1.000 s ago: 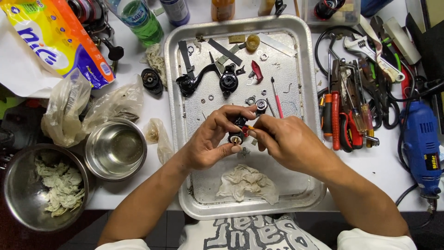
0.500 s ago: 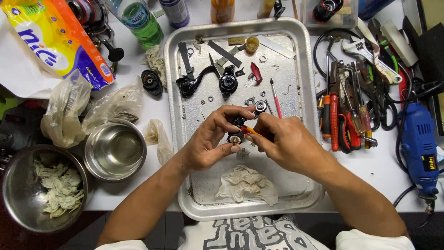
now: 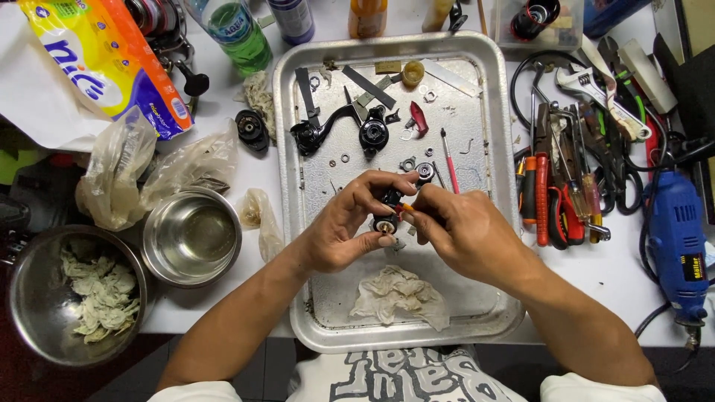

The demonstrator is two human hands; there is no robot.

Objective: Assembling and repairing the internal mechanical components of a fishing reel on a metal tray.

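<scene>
Over a metal tray (image 3: 294,156), my left hand (image 3: 344,227) grips a small black round mechanical part (image 3: 387,212) between thumb and fingers. My right hand (image 3: 458,234) pinches a small orange-tipped tool (image 3: 406,209) and presses its tip against that part. The two hands touch above the tray's middle. Beneath them lies a crumpled dirty cloth (image 3: 398,296). Farther back on the tray sit a black crank handle (image 3: 324,130), a black round piece (image 3: 373,134), a red piece (image 3: 418,119), a small brush (image 3: 448,150) and several loose washers and screws.
Pliers, screwdrivers, wrenches and scissors (image 3: 573,156) lie right of the tray, beside a blue rotary tool (image 3: 678,246). Left stand a small steel bowl (image 3: 191,237), a larger bowl with used wipes (image 3: 67,294), plastic bags (image 3: 126,175), a tissue pack (image 3: 104,59) and bottles (image 3: 238,30).
My hands have stayed in the same spot over the tray; only the fingers have shifted slightly around the small black part.
</scene>
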